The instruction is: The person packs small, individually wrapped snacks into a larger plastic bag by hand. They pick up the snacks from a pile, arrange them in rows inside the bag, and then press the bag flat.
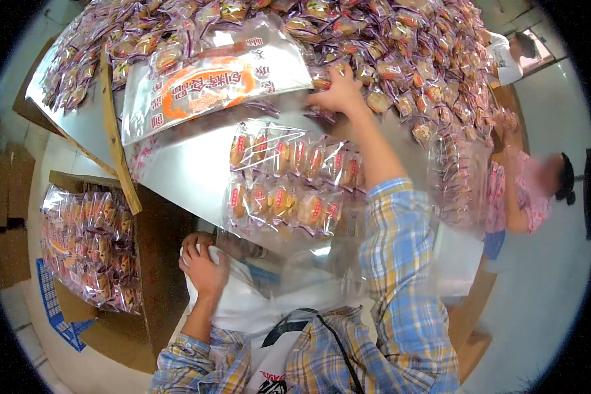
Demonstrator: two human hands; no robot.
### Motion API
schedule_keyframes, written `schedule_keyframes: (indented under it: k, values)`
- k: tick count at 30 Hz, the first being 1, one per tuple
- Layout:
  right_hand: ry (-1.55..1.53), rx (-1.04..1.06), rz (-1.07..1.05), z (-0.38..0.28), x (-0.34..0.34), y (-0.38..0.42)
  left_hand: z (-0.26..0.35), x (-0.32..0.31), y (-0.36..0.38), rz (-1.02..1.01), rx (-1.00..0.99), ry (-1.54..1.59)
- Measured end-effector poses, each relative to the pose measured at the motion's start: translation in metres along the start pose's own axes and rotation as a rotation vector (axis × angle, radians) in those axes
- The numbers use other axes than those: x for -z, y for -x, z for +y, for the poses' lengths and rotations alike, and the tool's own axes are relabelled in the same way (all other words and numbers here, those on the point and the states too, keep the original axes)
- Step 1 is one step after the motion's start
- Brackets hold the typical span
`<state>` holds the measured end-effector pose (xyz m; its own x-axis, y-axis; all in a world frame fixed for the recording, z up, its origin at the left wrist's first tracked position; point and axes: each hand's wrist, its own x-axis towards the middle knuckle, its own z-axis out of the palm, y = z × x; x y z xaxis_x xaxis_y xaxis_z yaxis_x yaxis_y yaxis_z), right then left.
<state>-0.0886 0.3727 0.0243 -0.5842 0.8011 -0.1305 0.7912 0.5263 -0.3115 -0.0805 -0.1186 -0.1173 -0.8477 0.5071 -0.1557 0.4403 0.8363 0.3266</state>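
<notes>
My right hand [340,92] reaches to the front edge of a large heap of wrapped pastries [407,52], its fingers spread over packets beside a flat printed bag [217,82]. Below it, a clear bag [289,177] lies on the table with two rows of wrapped pastries inside. The bag's see-through open end hangs toward my lap. My left hand [205,266] is low at the table's near edge, with its fingers curled at a white cloth or sheet [236,295]; what they grip, if anything, is hidden.
A cardboard box [157,276] at the lower left holds filled bags [92,249]. A wooden strip [113,131] runs along the table's left side. A person in pink [528,190] works at the right beside another filled bag [456,177]; a person in white [503,59] is farther back.
</notes>
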Motion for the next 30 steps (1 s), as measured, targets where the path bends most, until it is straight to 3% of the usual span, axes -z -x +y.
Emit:
schedule_keyframes:
  k: [8,9,11,14,16,18,20,22,25,27,28,30]
  values:
    - [-0.267,0.223,0.175,0.055,0.046,0.019,-0.001,-0.005,-0.001,0.081,-0.071,-0.036]
    - [-0.278,0.221,0.277,0.061,0.055,0.027,-0.001,-0.004,-0.001,0.073,-0.06,-0.037]
    - [-0.591,0.199,0.322,0.089,0.068,0.039,0.002,-0.001,0.0,0.058,-0.041,-0.035]
    - [-1.0,0.21,0.356,0.102,0.099,0.118,0.002,0.005,0.002,-0.003,-0.021,-0.007]
    - [-1.518,0.057,-0.081,0.141,0.105,0.172,-0.004,-0.001,0.005,0.045,-0.049,0.037]
    - [-1.668,0.129,-0.127,0.14,0.09,0.239,-0.01,-0.001,0.011,0.092,-0.079,0.085]
    - [-1.761,0.291,-0.008,0.106,0.074,0.305,-0.014,0.0,0.018,0.157,-0.1,0.204]
    - [-1.752,0.361,-0.129,0.091,0.061,0.349,-0.03,-0.007,0.02,0.162,-0.105,0.387]
    - [-2.226,0.126,-0.346,0.082,0.028,0.398,-0.022,0.005,0.04,0.468,-0.111,0.675]
    - [-2.309,0.172,-0.442,0.07,0.01,0.418,0.006,0.043,0.066,0.652,-0.155,0.733]
    - [-2.349,0.195,-0.49,0.065,0.002,0.425,0.013,0.051,0.079,0.674,-0.219,0.857]
    - [-2.378,0.163,-0.58,0.056,-0.012,0.435,0.036,0.083,0.113,0.428,-0.415,1.057]
